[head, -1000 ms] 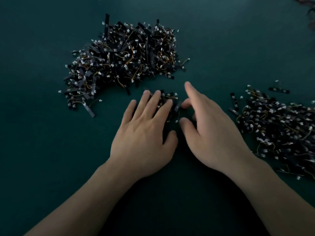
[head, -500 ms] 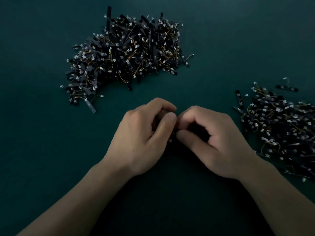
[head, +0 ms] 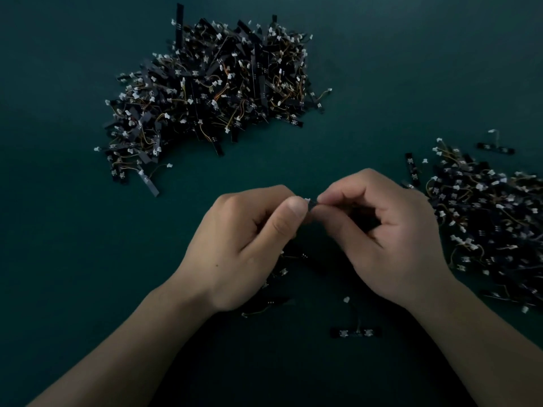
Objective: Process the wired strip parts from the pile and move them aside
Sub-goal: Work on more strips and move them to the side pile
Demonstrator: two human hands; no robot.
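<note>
- Over the middle of the mat (head: pixel 58 259), the left hand (head: pixel 249 248) and right hand (head: pixel 388 239) meet fingertip to fingertip. Both have curled fingers, and each pinches the same small part (head: pixel 311 203) between thumb and forefinger.
- Only a dark stub of that part shows between the two thumbs, with a white bit on top. The fingers hide the rest.
- Up and to the left, well apart from the hands, lies the pile (head: pixel 217 86). It is a tangled mound of thin flat black strips, short yellow-orange wires and small white plastic connectors. Several strips poke out at its edges.
- Some strips in the pile bear rows of tiny pale marks, too small to read.
- At the right edge, just beside the right hand, spreads a second heap (head: pixel 493 224) of the same parts. It is flatter and looser, and single strips lie off its upper rim.
- Below the hands a few loose parts lie on the mat.
- One strip (head: pixel 356 332) lies flat and crosswise there, with two white pads. A thin wire rises from it to a white connector (head: pixel 346 299).
- A further strip (head: pixel 269 304) sits partly under the left wrist, with a yellowish wire curling off its end.
- The mat is dark teal, matte and smooth, and the light is dim.
</note>
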